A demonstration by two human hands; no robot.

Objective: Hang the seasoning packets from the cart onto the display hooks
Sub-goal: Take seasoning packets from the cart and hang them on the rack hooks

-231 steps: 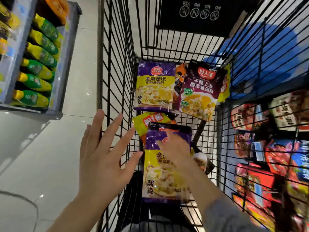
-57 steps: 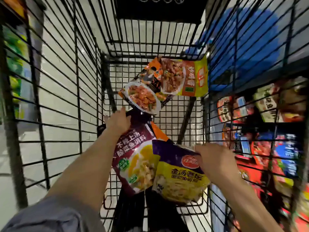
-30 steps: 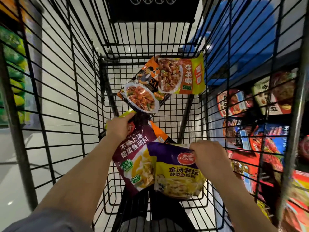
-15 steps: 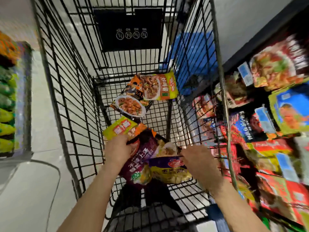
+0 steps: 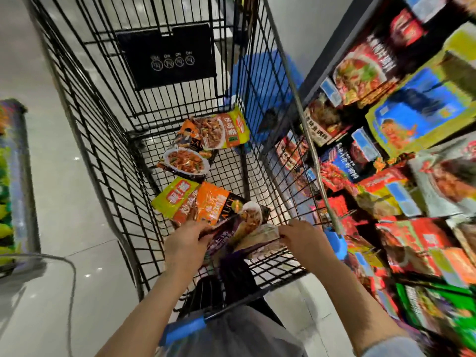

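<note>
Over a wire cart (image 5: 108,140) beside the display (image 5: 401,176), both hands, left hand (image 5: 184,247) and right hand (image 5: 305,238), grip two seasoning packets (image 5: 239,237); four other packets (image 5: 203,155) lie inside, unhung.

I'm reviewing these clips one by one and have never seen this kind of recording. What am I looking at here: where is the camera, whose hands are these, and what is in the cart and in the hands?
There is no machine: a person wears one wide-angle camera on the head, looking down at their own bare hands. Both hands reach into a black wire shopping cart. The left hand grips a dark purple seasoning packet, and the right hand grips a second packet, too blurred to read. On the cart floor lie more packets: a green and orange one and a dark one picturing a dish at the far end, and a green one and an orange one nearer the hands. To the right are display shelves of packets, blurred by motion.
</note>
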